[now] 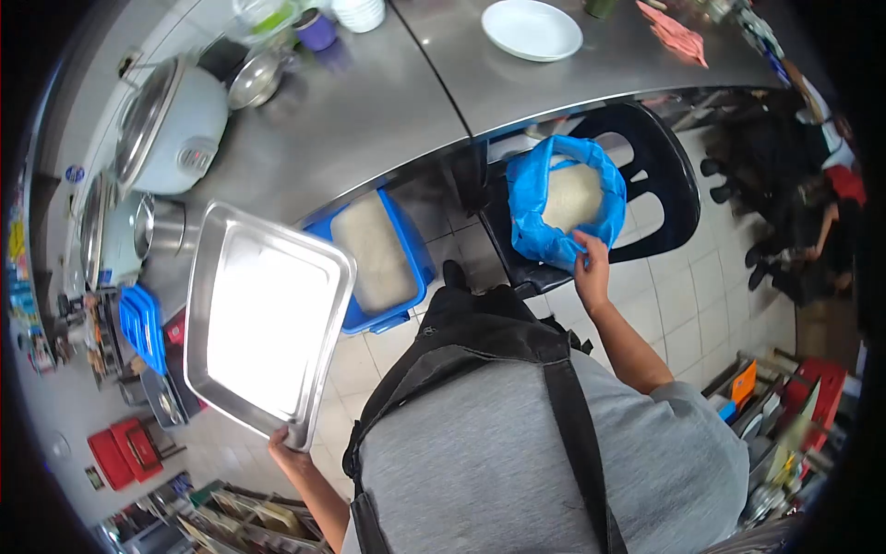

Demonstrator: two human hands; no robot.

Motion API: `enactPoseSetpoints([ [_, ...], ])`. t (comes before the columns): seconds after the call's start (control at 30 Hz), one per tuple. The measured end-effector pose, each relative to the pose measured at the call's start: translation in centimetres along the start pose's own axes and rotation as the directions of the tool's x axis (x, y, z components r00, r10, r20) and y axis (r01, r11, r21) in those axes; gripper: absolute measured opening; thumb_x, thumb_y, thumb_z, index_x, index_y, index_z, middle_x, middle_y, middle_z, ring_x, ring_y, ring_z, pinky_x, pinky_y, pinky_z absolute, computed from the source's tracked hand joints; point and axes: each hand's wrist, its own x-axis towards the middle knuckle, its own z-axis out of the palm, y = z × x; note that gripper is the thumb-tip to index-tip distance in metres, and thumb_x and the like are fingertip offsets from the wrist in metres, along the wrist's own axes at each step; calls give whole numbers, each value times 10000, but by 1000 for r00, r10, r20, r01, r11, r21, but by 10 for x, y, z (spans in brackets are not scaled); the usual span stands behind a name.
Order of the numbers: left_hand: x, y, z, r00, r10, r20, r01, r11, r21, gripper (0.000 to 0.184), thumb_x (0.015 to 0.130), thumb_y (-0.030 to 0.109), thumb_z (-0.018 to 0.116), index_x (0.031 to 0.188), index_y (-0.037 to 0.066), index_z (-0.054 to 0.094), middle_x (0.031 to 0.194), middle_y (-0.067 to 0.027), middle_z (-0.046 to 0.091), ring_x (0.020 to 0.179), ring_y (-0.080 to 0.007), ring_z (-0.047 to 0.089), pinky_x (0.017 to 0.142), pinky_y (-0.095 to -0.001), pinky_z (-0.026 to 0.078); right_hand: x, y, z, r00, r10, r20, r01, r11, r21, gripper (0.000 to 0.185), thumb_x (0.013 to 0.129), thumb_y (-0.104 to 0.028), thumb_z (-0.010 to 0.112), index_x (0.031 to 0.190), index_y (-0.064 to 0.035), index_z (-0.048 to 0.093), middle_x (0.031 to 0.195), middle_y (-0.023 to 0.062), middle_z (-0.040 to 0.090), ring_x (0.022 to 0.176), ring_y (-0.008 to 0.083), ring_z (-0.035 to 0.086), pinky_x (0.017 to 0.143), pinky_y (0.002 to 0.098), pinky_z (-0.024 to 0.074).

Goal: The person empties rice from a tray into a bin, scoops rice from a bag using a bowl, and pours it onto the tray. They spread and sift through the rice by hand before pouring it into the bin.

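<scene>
My left hand (290,452) grips a shallow metal tray (268,323) by its near corner. The tray is held tilted, and its bottom shines with glare. At the right, my right hand (592,266) pinches the near rim of a blue plastic bag (529,208). Off-white grain that looks like rice (572,196) fills the bag, which stands open on the seat of a black plastic chair (681,189). Partly behind the tray, a blue bin (417,245) on the floor holds similar pale grain (374,257).
A steel counter (369,120) runs along the front, bearing a large rice cooker (175,125), a steel bowl (257,78), a white oval plate (532,30) and a pink cloth (674,32). People in dark clothes (784,175) are at the far right. Red stools (125,452) stand lower left.
</scene>
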Motion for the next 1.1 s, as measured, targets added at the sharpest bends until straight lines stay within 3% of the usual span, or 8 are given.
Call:
enactPoseSetpoints([
  [0.2, 85, 0, 142, 914, 7, 405, -51, 994, 97, 121, 659, 4, 535, 779, 0, 553, 844, -105, 576, 866, -260, 607, 829, -394, 523, 18, 30, 12, 932, 221, -289, -253, 964, -78, 527, 760, 19, 592, 1273, -74, 515, 1232, 143, 542, 1180, 346, 455, 1039, 440, 326],
  [0.37, 103, -2, 271, 889, -35, 456, -23, 992, 121, 118, 681, 11, 559, 797, -5, 570, 825, -95, 568, 815, -251, 594, 786, -373, 522, 39, 55, 17, 822, 369, -434, -483, 855, -188, 563, 745, -25, 630, 1292, -47, 501, 1259, 163, 542, 1189, 345, 476, 1022, 452, 354],
  [0.43, 117, -3, 303, 868, -101, 487, 9, 982, 188, 251, 695, 11, 573, 942, -30, 585, 880, -102, 604, 854, -244, 608, 793, -369, 515, 57, 42, 12, 888, 193, -417, -342, 883, -321, 558, 738, 4, 619, 1281, -57, 510, 1226, 170, 556, 1154, 362, 491, 1013, 459, 367],
  [0.53, 131, 3, 339, 809, 63, 584, -347, 854, 388, 385, 707, 11, 584, 1087, -52, 562, 960, -119, 632, 880, -253, 622, 800, -365, 510, 98, 36, 31, 975, 82, -208, -139, 952, -274, 429, 757, -10, 645, 1180, -63, 600, 1146, 166, 612, 1107, 357, 537, 981, 434, 414],
  [0.63, 140, 12, 368, 798, 45, 601, -392, 797, 460, 420, 730, -25, 572, 1149, -54, 556, 1023, -112, 647, 929, -231, 627, 829, -336, 490, 162, -18, 67, 879, 477, 10, -475, 875, -93, 467, 876, -463, 608, 1110, -62, 655, 1062, 183, 668, 1018, 336, 639, 868, 438, 495],
  [0.8, 173, 44, 390, 705, -27, 709, -485, 711, 509, 457, 799, 39, 594, 1244, -40, 531, 1102, -110, 635, 982, -213, 608, 860, -311, 466, 202, 0, 128, 748, 654, -114, -663, 729, -169, 416, 870, -430, 626, 1035, -49, 651, 959, 203, 684, 963, 385, 647, 826, 449, 510],
  [0.93, 180, 77, 401, 730, 257, 633, -607, 668, 430, 455, 848, 77, 593, 1289, -21, 537, 1223, -115, 593, 1112, -200, 554, 892, -326, 464, 157, -13, 106, 775, 546, -318, -537, 835, 123, 309, 883, -315, 628, 882, -6, 616, 824, 236, 647, 790, 401, 631, 716, 470, 478],
  [1.1, 115, 87, 458, 325, 648, 688, -941, 296, 166, 359, 889, 62, 565, 1240, -14, 573, 1234, -132, 591, 1132, -223, 547, 961, -357, 426, 117, -28, 91, 778, 607, -162, -583, 794, 174, 277, 897, -237, 620, 804, 11, 538, 722, 241, 574, 693, 411, 573, 654, 483, 424],
])
